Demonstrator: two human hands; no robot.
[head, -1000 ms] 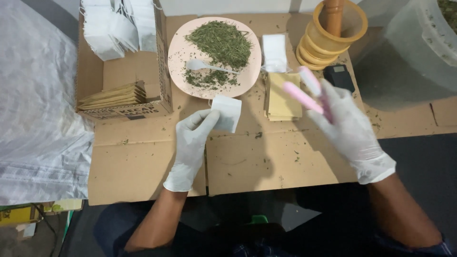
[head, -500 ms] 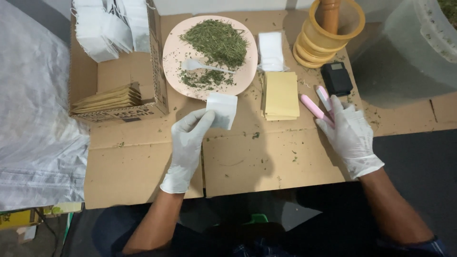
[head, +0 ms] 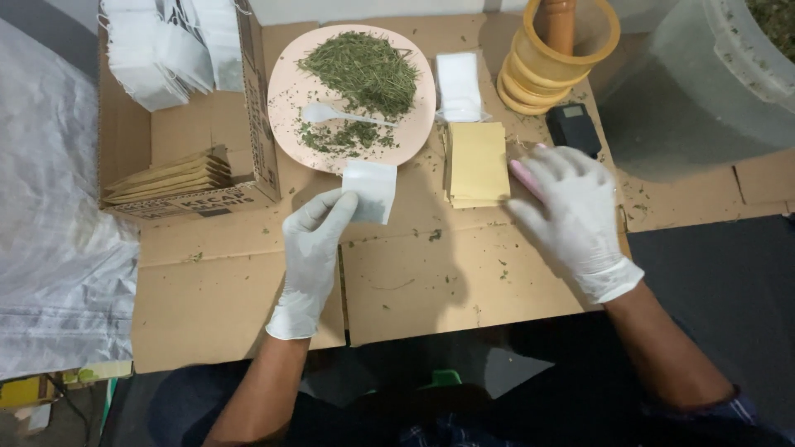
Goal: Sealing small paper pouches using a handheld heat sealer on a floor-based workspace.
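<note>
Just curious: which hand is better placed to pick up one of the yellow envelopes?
Probably the right hand: it lies beside the stack of yellow envelopes, over a pink tool. The left hand holds a white sachet.

Matt corrugated cardboard sheet (head: pixel 414 273), smooth white latex-like gloves, thin paper sachet (head: pixel 370 190), glossy pink plate (head: pixel 286 99)

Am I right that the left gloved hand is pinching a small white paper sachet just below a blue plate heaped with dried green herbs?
Not quite: the plate is pale pink, not blue, as the head view shows. The rest holds: the left gloved hand pinches the small white paper sachet just below that plate, which carries the dried green herbs.
</note>
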